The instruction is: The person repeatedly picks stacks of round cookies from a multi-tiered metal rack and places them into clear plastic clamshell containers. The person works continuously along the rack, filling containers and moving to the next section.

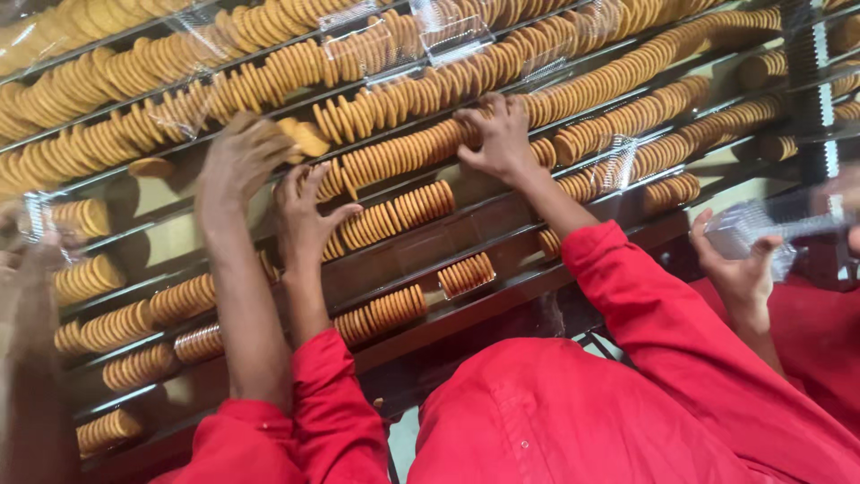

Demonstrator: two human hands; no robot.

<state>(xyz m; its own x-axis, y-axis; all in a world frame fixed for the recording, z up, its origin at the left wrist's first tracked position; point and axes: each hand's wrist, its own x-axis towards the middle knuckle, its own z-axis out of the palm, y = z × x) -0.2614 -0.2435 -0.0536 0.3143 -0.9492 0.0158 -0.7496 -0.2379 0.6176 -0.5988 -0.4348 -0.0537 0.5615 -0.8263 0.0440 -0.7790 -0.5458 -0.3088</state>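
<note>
Across the middle of the frame, your right hand (pixel 498 136) sits on a slanted row of round golden biscuits (pixel 408 154). Its fingers are bent and closed over the row's upper end, where the biscuits stand on edge in their metal lane (pixel 502 211). Left of centre, your left hand (pixel 309 215) hovers with its fingers spread wide and holds nothing. Its thumb points toward a shorter stack of biscuits (pixel 394 215) just beside it in the next lane down.

Further left in the frame, a co-worker's hand (pixel 240 161) reaches up to biscuits near the lane's top; motion blur hides its grip. At the right edge, another person's hand (pixel 736 264) holds a clear plastic tray (pixel 761 229). More clear trays (pixel 452 36) lie over the upper rows. A blurred hand (pixel 27 255) shows at the far left edge. Red sleeves (pixel 627 296) fill the bottom of the frame.
</note>
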